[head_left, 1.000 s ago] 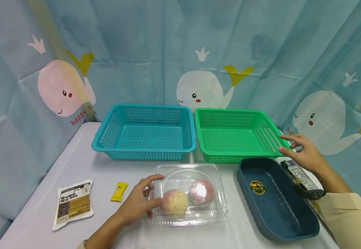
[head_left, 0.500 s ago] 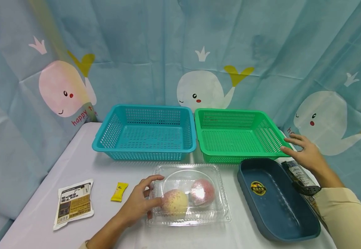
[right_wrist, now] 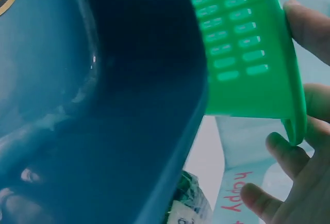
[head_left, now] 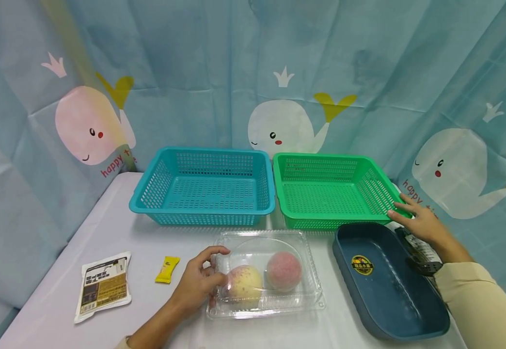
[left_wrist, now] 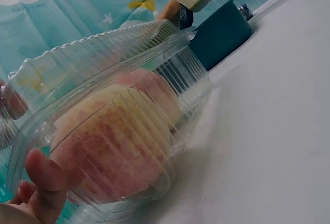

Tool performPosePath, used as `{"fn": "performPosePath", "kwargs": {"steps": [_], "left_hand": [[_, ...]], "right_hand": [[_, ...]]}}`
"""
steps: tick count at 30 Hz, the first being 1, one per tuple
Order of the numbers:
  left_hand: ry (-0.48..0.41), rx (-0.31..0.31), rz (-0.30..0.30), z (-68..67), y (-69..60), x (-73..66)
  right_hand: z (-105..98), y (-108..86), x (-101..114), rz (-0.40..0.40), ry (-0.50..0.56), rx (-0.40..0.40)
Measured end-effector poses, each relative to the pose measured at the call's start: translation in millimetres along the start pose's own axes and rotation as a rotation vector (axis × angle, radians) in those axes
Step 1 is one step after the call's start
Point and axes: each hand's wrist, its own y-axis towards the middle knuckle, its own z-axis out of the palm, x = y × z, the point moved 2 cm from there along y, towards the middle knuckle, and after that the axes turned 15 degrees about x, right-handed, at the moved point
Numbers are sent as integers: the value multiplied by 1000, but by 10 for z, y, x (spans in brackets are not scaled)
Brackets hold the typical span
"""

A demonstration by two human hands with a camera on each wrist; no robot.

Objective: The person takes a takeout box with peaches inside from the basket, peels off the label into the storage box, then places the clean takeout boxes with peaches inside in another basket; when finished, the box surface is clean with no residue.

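Note:
A clear plastic clamshell box (head_left: 279, 303) lies at the front middle of the table, a yellow-and-red peach (head_left: 245, 283) and a pink one (head_left: 284, 271) visible through it. My left hand (head_left: 199, 281) grips the box's left side. In the left wrist view the thumb (left_wrist: 46, 175) is at the box wall, beside the nearer peach. At the right, my right hand (head_left: 423, 223) reaches over to the near right corner of the green basket (head_left: 336, 214). Its fingers look spread in the right wrist view, the upper ones at the basket's rim (right_wrist: 289, 53).
A blue basket (head_left: 200, 211) stands left of the green one. The dark blue tub (head_left: 392, 291) sits right of the box, with a partly hidden packet (head_left: 423, 249) beyond it. A brown-and-white pouch (head_left: 103, 286) and a small yellow packet (head_left: 167, 269) lie at left.
My right hand has come slightly down and left, closer to the green basket's corner. The bright glare over the pink peach has gone; the box has shifted only slightly under my left hand.

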Motion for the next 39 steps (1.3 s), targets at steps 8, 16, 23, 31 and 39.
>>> {"fn": "performPosePath", "kwargs": {"steps": [8,16,23,31,39], "left_hand": [[-112,12,117,59,3,-102],[-259,103,234,126,-28,-423],[-222,110,277,132,36,-741],[-186,96,267,184,296,-1076],[-179,78,283,270,743,-1318]], "right_hand": [[56,5,-15,20,53,22],[56,-4,0,-1,45,18],[57,-9,17,3,52,19],[56,3,13,5,56,32],[62,17,-2,22,34,11]]}}
